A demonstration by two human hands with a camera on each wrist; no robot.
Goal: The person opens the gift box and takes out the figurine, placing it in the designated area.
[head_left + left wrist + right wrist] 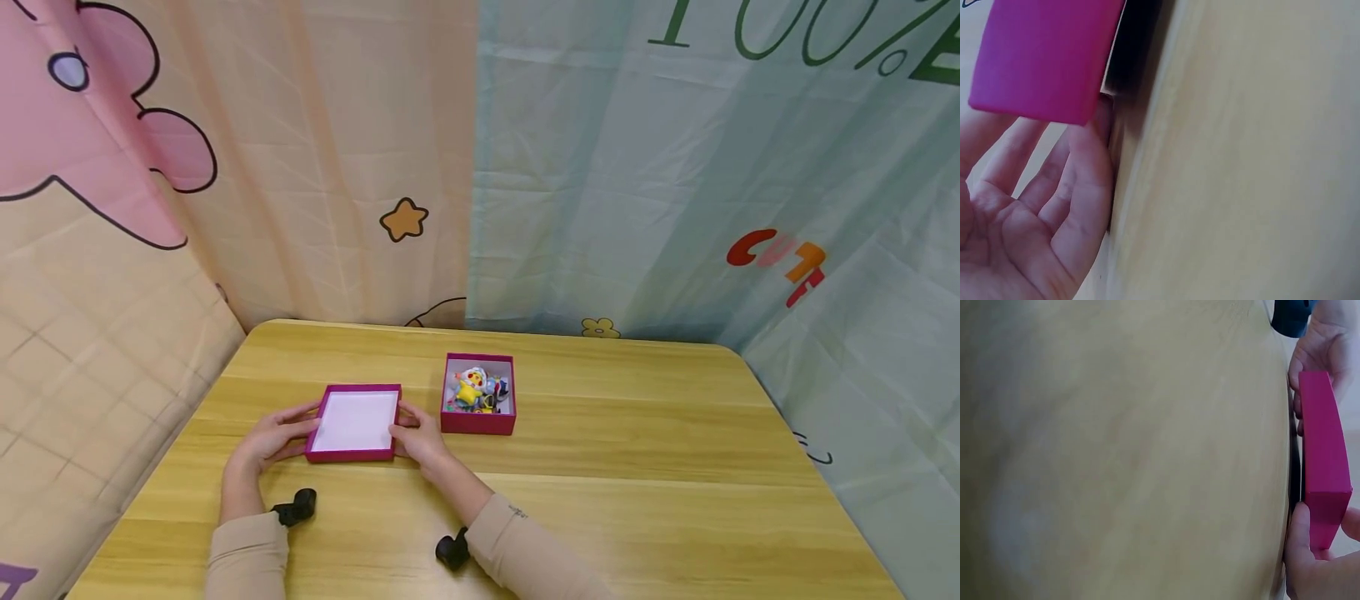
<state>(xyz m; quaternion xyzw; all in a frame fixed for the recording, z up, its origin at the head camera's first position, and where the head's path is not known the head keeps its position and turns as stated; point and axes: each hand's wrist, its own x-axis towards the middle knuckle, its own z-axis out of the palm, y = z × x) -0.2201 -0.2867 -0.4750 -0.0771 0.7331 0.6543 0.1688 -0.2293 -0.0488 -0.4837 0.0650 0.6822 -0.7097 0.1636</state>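
A shallow magenta box lid (355,422) lies with its white inside facing up, its near edge slightly above the tabletop in the right wrist view. My left hand (272,437) holds its left side, with fingers reaching beneath the magenta wall (1041,62) in the left wrist view. On the opposite side my right hand (422,437) grips the lid's right edge between thumb and fingers. Just right of that hand stands a deeper magenta box (477,424), uncovered, holding several small colourful toy figures (472,390), one of them yellow and white.
The wooden table (637,433) extends to the right and toward the front. Patterned curtains (360,150) hang behind it and along both sides. Black camera mounts (302,505) sit at both wrists, close above the table.
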